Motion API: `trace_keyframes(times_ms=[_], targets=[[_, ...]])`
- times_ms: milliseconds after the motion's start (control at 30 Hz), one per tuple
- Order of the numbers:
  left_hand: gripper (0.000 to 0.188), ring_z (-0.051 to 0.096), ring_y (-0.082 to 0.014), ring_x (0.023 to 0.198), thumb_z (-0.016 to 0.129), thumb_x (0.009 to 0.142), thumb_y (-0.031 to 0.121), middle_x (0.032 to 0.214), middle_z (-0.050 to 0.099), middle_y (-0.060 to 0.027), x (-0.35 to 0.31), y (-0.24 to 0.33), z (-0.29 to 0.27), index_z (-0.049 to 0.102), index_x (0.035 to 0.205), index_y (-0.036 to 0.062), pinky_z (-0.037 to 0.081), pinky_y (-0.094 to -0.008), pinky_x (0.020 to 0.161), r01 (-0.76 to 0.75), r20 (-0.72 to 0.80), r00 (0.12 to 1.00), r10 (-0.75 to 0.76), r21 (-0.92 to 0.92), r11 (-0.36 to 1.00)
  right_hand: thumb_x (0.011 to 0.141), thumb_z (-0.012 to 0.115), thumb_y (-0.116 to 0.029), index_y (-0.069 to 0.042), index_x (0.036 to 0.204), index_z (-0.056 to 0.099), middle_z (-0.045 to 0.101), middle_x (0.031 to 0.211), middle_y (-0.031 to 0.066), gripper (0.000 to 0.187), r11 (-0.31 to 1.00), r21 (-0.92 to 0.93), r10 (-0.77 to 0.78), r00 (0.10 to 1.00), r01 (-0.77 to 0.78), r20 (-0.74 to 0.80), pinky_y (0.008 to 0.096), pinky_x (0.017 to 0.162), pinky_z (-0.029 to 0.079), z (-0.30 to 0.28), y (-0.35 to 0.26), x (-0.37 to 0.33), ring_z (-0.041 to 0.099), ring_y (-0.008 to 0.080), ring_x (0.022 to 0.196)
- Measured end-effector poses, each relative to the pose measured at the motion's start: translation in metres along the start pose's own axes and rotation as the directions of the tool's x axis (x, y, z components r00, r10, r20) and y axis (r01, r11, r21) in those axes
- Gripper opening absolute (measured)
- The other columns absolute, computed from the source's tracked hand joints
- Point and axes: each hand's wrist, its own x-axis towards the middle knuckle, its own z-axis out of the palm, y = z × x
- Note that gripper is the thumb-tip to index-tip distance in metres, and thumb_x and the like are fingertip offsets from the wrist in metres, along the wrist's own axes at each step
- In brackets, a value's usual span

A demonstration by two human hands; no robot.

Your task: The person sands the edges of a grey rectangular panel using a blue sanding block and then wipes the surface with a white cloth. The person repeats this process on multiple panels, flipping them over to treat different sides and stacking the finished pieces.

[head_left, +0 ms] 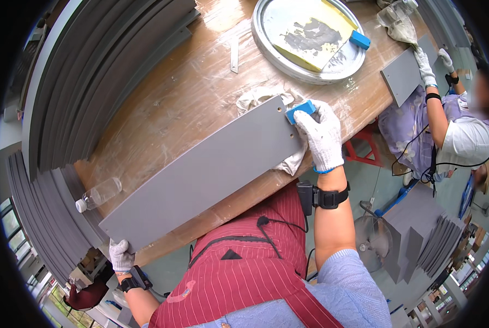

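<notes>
A long grey panel [206, 169] lies slantwise over the near edge of the table, with small holes at its right end. My left hand [121, 256], in a white knitted glove, grips the panel's lower left corner. In my gloved right hand [322, 135] is a small blue block [301, 112], pressed against the panel's right end near the holes. A crumpled white cloth [292, 163] shows from beneath that end.
At the back stands a round tray [263, 41] with a yellow sheet [334, 24], grey paste and another blue block [360, 39]. Stacked grey panels [91, 82] rise at left, near a clear bottle [103, 192]. At right, a gloved co-worker [466, 142] handles a smaller panel [402, 76].
</notes>
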Motion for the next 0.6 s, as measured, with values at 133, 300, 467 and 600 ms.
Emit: trace_keyframes(times_ms=[133,300,467,600], targets=[[0.058,0.067,-0.0278,0.102,0.076,0.077,0.009,0.115,0.067,-0.0097,0.008,-0.013,-0.012,0.055,0.130,0.0019,0.058,-0.0424,0.088,0.017,0.026,1.000,-0.016,-0.029,0.999,0.080,0.076,-0.015,0.002,0.105,0.066,0.071,0.089,0.0085,0.032,0.998,-0.056,0.028,1.000,-0.029,-0.013,0.0292,0.076,0.053,-0.006,0.004,-0.008,0.065,0.0128,0.081],[0.054,0.067,-0.0282,0.103,0.070,0.082,0.012,0.118,0.065,-0.0104,0.011,-0.017,-0.003,0.053,0.133,0.0027,0.058,-0.0434,0.089,0.055,-0.083,0.995,-0.058,-0.034,0.998,0.080,0.075,-0.016,0.000,0.102,0.067,0.071,0.085,0.0084,0.029,0.989,-0.144,-0.014,0.999,0.009,-0.032,0.0301,0.074,0.052,-0.019,0.008,-0.020,0.064,0.0127,0.077],[0.054,0.067,-0.0279,0.102,0.066,0.084,0.012,0.118,0.065,-0.0106,0.012,-0.013,0.008,0.051,0.136,0.0032,0.059,-0.0433,0.087,0.141,-0.145,0.978,-0.151,-0.075,0.987,0.081,0.075,-0.015,0.000,0.099,0.067,0.069,0.082,0.0050,0.025,0.966,-0.257,0.014,0.999,-0.004,0.038,0.0277,0.069,0.050,-0.050,0.000,-0.034,0.061,0.0109,0.072],[0.043,0.068,-0.0210,0.094,0.065,0.090,0.016,0.111,0.067,-0.0047,0.008,-0.014,0.022,0.055,0.130,0.0054,0.059,-0.0353,0.081,0.157,-0.162,0.972,-0.168,-0.073,0.985,0.082,0.072,-0.009,0.000,0.101,0.065,0.069,0.083,0.0042,0.022,0.978,-0.194,0.090,0.995,-0.080,0.047,0.0251,0.070,0.050,-0.053,-0.018,-0.035,0.061,0.0095,0.073]])
